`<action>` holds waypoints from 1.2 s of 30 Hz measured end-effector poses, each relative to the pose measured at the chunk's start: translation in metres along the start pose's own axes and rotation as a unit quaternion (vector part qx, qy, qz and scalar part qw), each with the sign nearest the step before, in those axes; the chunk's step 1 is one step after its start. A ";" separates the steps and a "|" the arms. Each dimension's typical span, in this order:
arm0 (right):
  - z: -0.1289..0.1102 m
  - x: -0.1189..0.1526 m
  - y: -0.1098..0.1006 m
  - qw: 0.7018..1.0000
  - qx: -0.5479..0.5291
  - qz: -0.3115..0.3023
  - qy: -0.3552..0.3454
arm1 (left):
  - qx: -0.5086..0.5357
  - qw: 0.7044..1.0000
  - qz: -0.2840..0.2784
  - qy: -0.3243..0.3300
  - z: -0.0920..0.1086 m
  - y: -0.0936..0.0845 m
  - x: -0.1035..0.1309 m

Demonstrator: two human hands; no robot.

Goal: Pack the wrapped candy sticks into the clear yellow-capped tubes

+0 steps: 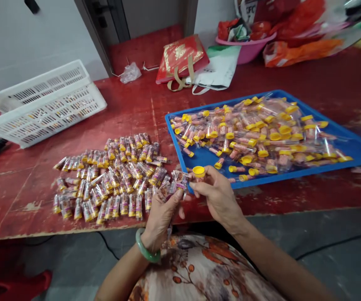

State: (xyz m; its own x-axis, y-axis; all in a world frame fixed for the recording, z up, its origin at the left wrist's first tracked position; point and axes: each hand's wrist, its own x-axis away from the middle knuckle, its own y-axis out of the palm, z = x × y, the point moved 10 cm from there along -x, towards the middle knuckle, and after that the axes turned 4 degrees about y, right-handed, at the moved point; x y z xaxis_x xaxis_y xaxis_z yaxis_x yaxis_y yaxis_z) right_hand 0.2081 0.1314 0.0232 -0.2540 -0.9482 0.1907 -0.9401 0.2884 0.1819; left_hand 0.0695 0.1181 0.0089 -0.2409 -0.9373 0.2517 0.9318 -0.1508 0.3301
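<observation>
My left hand, with a green bangle at the wrist, pinches printed clear plastic wrappers near the table's front edge. Close beside it, my right hand grips a small clear tube with a yellow cap and pink contents; its fingertips meet the wrappers. To the left lie many wrapped tubes in printed film, spread in loose rows. On the right, a blue tray carries a heap of yellow-capped tubes without printed wrap.
A white slatted basket stands at the back left. Behind the tray are a red gift bag, a white bag and a pink basin full of packages. A red stool sits below the table.
</observation>
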 end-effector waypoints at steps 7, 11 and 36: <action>-0.001 -0.014 0.014 0.999 0.015 -0.026 0.045 | 0.005 0.998 0.049 -0.024 -0.004 -0.024 0.002; 0.004 -0.017 0.028 0.993 0.025 -0.096 0.065 | -0.005 0.998 0.059 -0.026 0.000 -0.034 -0.004; -0.036 0.074 -0.011 0.964 0.074 -0.047 -0.252 | 0.081 0.987 0.114 -0.083 -0.022 -0.026 0.012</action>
State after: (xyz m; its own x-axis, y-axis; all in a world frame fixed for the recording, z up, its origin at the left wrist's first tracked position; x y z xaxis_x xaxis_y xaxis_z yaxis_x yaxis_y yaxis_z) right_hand 0.2075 0.0628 0.0697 -0.2101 -0.9244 -0.3184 -0.9768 0.2120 0.0293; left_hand 0.0480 0.1040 -0.0168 -0.0831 -0.8742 0.4783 0.9146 0.1237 0.3850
